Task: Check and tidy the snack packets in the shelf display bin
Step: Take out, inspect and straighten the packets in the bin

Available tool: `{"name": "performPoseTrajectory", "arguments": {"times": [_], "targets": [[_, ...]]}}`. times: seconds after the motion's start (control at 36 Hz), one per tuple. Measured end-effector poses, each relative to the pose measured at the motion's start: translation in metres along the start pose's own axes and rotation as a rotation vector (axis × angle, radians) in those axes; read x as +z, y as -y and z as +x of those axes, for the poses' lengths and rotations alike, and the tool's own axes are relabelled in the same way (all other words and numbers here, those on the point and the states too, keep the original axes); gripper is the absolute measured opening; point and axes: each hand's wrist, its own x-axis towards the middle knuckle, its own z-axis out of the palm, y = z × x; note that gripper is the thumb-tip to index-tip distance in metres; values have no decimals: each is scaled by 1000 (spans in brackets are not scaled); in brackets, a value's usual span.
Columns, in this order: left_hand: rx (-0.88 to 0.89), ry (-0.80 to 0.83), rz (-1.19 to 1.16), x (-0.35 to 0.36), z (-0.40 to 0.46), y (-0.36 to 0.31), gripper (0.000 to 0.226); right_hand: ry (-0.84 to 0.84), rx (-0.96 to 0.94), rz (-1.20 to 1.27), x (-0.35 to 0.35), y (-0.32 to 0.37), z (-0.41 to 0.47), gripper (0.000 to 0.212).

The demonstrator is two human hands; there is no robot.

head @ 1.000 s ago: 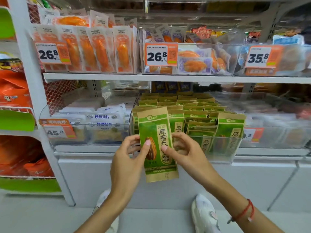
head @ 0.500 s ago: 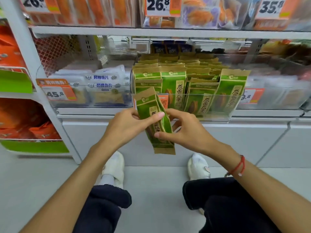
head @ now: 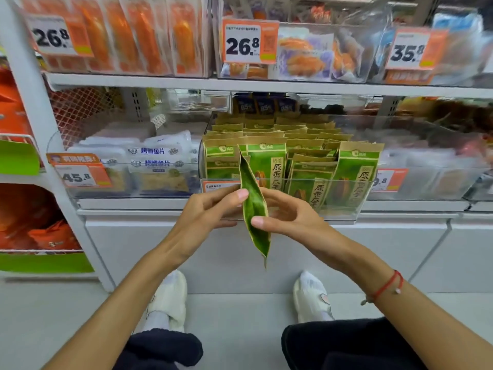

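Fingers of your left hand (head: pixel 210 212) and right hand (head: pixel 288 214) pinch one green-and-tan foil snack packet (head: pixel 253 206), held edge-on just in front of the clear plastic display bin (head: pixel 344 209). Inside the bin: matching green packets (head: pixel 354 177), upright in rows. Left of the bin: white fish-snack bags (head: pixel 157 158). On your right wrist: red cord bracelet (head: pixel 386 287).
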Motion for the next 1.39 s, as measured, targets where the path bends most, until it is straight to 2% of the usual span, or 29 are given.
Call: {"name": "performPoseTrajectory", "arguments": {"times": [0.14,0.25,0.33,0.44,0.47,0.61,0.75,0.94,1.03,1.11,1.19,1.31,1.39], "targets": [[127,-110,25,15,2,5,30,-252,-112,-284,-1,-3,0,95],[156,-188,29,20,7,13,21,-317,-163,-392,0,-10,4,105],[165,-194,41,16,11,19,15,-343,-155,-367,-4,-10,8,86],[143,-178,-33,14,16,22,20,-463,-197,-206,-10,-5,12,21],[136,-163,-47,15,16,22,21,-492,-195,-188,-11,-4,12,12],[84,-88,-54,21,15,22,26,-599,-224,-174,-10,-5,16,9],[35,-88,-70,22,17,20,25,-690,-266,-127,-11,-6,16,5],[51,-123,-146,25,18,22,23,-641,-235,19,-13,-2,15,6],[84,-201,-131,26,20,22,24,-572,-206,44,-16,1,12,6],[133,-358,-65,26,20,22,29,-529,-211,-33,-16,3,9,20],[184,-491,-10,27,15,18,43,-422,-184,-116,-11,3,6,46],[202,-560,27,32,13,17,48,-363,-132,-289,3,-1,4,86],[187,-561,44,39,13,15,40,-381,-106,-345,12,-1,2,89]]}}
